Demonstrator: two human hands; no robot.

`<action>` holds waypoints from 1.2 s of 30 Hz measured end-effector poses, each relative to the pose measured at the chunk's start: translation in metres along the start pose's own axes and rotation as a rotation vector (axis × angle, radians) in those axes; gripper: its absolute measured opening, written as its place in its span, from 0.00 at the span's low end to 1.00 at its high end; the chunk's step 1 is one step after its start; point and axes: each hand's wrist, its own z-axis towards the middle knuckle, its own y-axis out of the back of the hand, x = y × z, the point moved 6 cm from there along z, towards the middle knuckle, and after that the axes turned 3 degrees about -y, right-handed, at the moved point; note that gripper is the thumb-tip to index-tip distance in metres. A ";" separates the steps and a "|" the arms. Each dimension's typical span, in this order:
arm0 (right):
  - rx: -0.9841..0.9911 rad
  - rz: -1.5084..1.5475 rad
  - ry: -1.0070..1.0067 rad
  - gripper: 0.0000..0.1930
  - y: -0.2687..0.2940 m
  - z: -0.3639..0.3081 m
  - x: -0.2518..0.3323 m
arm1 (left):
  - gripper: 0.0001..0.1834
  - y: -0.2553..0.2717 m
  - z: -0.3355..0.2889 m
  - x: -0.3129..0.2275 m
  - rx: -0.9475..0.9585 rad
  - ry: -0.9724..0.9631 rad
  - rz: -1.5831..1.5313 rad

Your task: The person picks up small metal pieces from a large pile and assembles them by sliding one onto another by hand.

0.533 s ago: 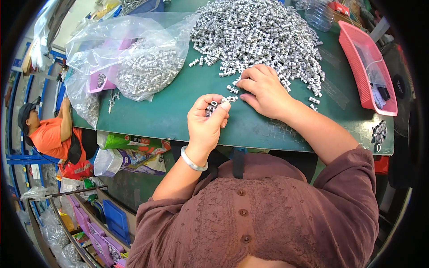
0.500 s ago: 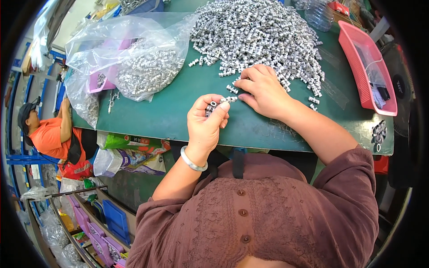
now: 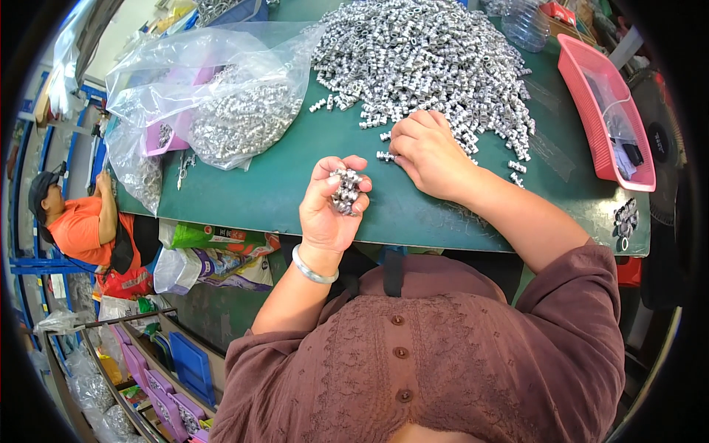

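Several small silvery ribbed metal fittings [image 3: 346, 193] lie bunched in my left hand [image 3: 325, 215], whose fingers curl around them above the near part of the green table. To its right, my right hand [image 3: 434, 159] is lowered to the tabletop at the near edge of a large heap of the same fittings [image 3: 421, 66]. Its thumb and fingertips are closed at one loose fitting [image 3: 384, 156], partly hidden by the fingers. Another loose fitting [image 3: 385, 136] sits just beyond those fingertips.
A clear plastic bag [image 3: 244, 118] of fittings and a purple tray [image 3: 181, 88] stand at the left. A pink basket [image 3: 602, 111] is at the right, with dark rings [image 3: 626, 221] nearer me. A person in orange [image 3: 81, 225] sits far left.
My left hand has drawn back slightly left and turned palm up; the fitting pinched at its fingertips now rests among the others. My right hand has moved apart from it, onto a loose fitting.
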 end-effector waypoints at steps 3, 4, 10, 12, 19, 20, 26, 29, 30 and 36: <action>-0.007 0.090 -0.015 0.06 0.002 0.001 -0.001 | 0.07 0.004 0.001 0.003 -0.069 0.054 -0.124; -0.006 0.092 -0.013 0.06 0.003 0.001 0.000 | 0.07 0.007 0.000 0.005 -0.108 0.101 -0.164; -0.059 0.353 -0.033 0.03 0.010 0.000 0.002 | 0.09 0.005 0.001 0.011 -0.158 0.111 0.126; -0.109 0.395 -0.015 0.03 0.015 -0.001 0.002 | 0.08 -0.005 0.002 0.011 -0.168 0.087 0.308; -0.131 0.463 -0.011 0.02 0.020 -0.001 0.007 | 0.05 -0.007 0.006 0.014 -0.167 0.100 0.294; -0.135 0.475 0.005 0.02 0.021 -0.001 0.008 | 0.05 -0.008 0.007 0.013 -0.164 0.096 0.296; -0.274 0.601 -0.071 0.23 0.046 0.008 0.001 | 0.07 -0.007 0.008 0.016 -0.166 0.248 -0.006; -0.439 0.520 0.075 0.26 0.102 0.020 0.013 | 0.08 -0.008 0.008 0.016 -0.121 0.319 -0.120; -0.410 0.552 0.106 0.25 0.114 0.025 0.021 | 0.08 -0.009 0.007 0.015 -0.112 0.335 -0.188; -0.357 0.425 0.158 0.24 0.127 0.026 0.025 | 0.09 -0.029 0.011 0.009 -0.017 0.371 -0.411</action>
